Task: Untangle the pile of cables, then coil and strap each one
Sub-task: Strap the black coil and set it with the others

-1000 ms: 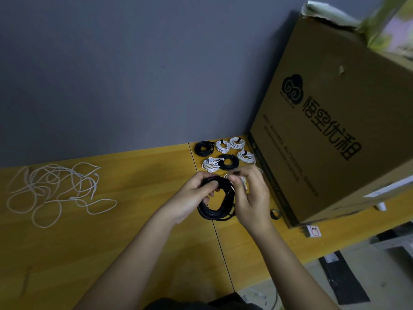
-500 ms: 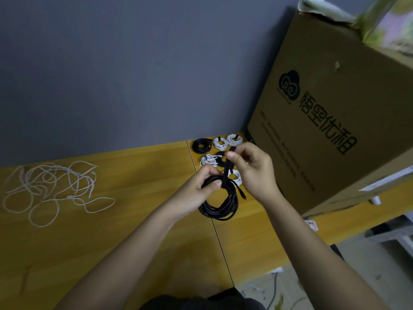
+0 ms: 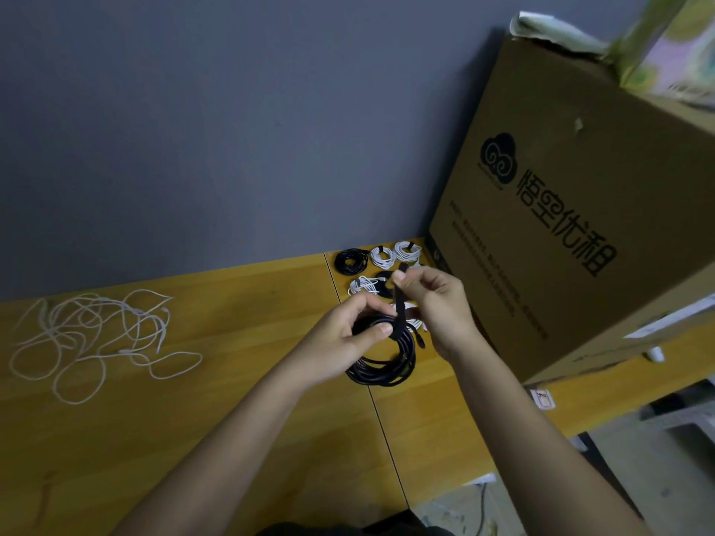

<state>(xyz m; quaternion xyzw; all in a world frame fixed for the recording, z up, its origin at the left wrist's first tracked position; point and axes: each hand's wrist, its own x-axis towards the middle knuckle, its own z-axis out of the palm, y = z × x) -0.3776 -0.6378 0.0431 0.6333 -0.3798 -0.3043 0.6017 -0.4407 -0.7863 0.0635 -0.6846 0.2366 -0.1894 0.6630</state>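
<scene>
While the left hand (image 3: 340, 338) gripped the top of the black cable coil (image 3: 383, 353) between thumb and curled fingers, the coil hung just above the yellow wooden table (image 3: 232, 400), its many thin glossy loops gathered into a rough ring. A flat black strap (image 3: 398, 303) wrapped the coil's upper part and rose straight up, pinched at its free end by the right hand (image 3: 437, 303) with thumb and forefinger. Behind the hands, strapped coils (image 3: 381, 261), some black and some white, lay in rows near a large cardboard box (image 3: 561, 226). Well apart on the left, a loose white cable (image 3: 93, 334) sprawled in tangled loops.
</scene>
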